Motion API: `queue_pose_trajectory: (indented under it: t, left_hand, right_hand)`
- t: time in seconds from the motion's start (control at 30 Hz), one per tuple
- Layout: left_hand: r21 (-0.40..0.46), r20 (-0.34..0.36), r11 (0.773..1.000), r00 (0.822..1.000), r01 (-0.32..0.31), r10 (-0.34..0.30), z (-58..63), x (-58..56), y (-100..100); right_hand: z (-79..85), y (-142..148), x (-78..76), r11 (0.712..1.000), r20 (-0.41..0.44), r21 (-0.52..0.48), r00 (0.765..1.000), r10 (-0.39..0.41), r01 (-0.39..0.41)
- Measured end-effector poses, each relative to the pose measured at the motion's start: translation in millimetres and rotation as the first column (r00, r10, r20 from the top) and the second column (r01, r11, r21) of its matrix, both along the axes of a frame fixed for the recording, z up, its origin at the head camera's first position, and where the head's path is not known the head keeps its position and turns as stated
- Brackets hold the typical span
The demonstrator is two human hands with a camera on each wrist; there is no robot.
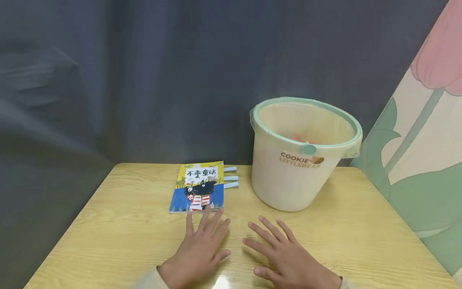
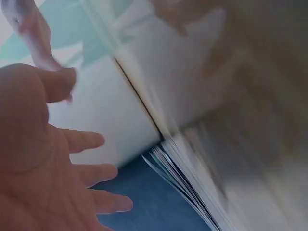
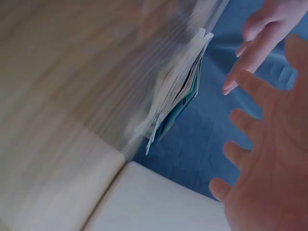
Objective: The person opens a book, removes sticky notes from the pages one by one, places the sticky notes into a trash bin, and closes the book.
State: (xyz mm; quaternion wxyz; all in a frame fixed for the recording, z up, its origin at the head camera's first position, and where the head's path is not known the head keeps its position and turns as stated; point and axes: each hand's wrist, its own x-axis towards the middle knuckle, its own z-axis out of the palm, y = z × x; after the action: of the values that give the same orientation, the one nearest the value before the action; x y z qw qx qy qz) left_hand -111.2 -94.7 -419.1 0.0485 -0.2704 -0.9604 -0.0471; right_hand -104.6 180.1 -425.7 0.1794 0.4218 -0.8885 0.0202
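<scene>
My left hand (image 1: 198, 251) is spread over the table with its fingers straight, its fingertips right at the lower edge of a picture book (image 1: 202, 192). Yellow and blue, the book lies flat with a black animal in a striped red and white top on its cover. Light blue paper strips (image 1: 231, 178) stick out from its right side. To the right, my right hand (image 1: 285, 257) is also spread, fingers apart, holding nothing. Both palms show bare in the wrist views, and the book's page edges (image 3: 178, 91) appear beyond the right hand.
A white bucket (image 1: 285, 180) with a mint green rim and a clear liner stands at the back right, something reddish inside it. The wooden table (image 1: 119, 208) backs onto a dark curtain (image 1: 187, 80). On the right is a wall panel (image 1: 415, 160) with painted tulips.
</scene>
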Motion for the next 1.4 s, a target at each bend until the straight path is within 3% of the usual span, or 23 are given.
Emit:
queue_pose_trajectory:
  t: [0.07,0.13,0.17,0.2,0.3,0.37,0.5,0.77,0.93,1.17,1.27,1.4]
  left_hand:
    - [0.032,0.029,0.998,0.998,-0.05,0.049,0.5,-6.5,-8.5]
    - [0.062,0.058,0.993,0.994,-0.098,0.095,2.8,-15.9,-16.8]
    - [0.079,0.078,0.989,0.99,-0.122,0.116,4.6,-20.8,-20.7]
    - [0.091,0.106,0.985,0.985,-0.146,0.136,6.6,-25.4,-24.4]
    - [0.113,0.176,0.974,0.969,-0.198,0.176,13.2,-38.3,-33.5]
    - [0.119,0.196,0.97,0.962,-0.214,0.188,16.5,-44.9,-37.7]
    - [0.107,0.227,0.971,0.956,-0.214,0.185,19.4,-52.7,-42.6]
    - [0.099,0.3,0.968,0.934,-0.232,0.194,19.3,-60.2,-49.2]
    - [0.119,0.343,0.964,0.921,-0.237,0.184,17.5,-62.8,-52.4]
    - [0.118,0.376,0.965,0.91,-0.234,0.175,8.9,-58.1,-57.8]
    - [0.109,0.373,0.966,0.911,-0.233,0.178,6.6,-56.3,-60.3]
    - [0.105,0.338,0.968,0.924,-0.227,0.18,8.3,-56.7,-63.6]
  right_hand:
    - [-1.8,-3.7,0.8,1.0,0.04,-0.008,0.999,0.018,-0.018]
    - [0.4,-7.3,-1.5,0.999,0.172,-0.028,0.985,0.022,-0.018]
    - [3.0,-8.6,-4.0,0.999,0.263,-0.04,0.964,0.027,-0.017]
    - [6.2,-9.7,-7.2,0.999,0.358,-0.051,0.933,0.032,-0.015]
    - [16.7,-12.8,-19.6,0.997,0.582,-0.081,0.812,0.041,0.008]
    - [22.7,-15.8,-29.0,0.996,0.636,-0.088,0.77,0.054,0.003]
    - [29.7,-28.5,-44.8,0.996,0.645,-0.09,0.762,0.064,-0.007]
    - [33.0,-67.5,-79.1,0.998,0.624,-0.057,0.78,0.047,-0.015]
    - [26.7,-86.1,-97.5,1.0,0.653,-0.021,0.757,0.023,-0.012]
    - [16.3,-91.1,-101.8,0.999,0.723,0.05,0.69,-0.025,-0.017]
    - [15.0,-92.7,-101.3,0.997,0.721,0.063,0.693,-0.021,-0.035]
    - [17.4,-95.7,-103.3,0.996,0.701,0.074,0.713,-0.018,-0.047]
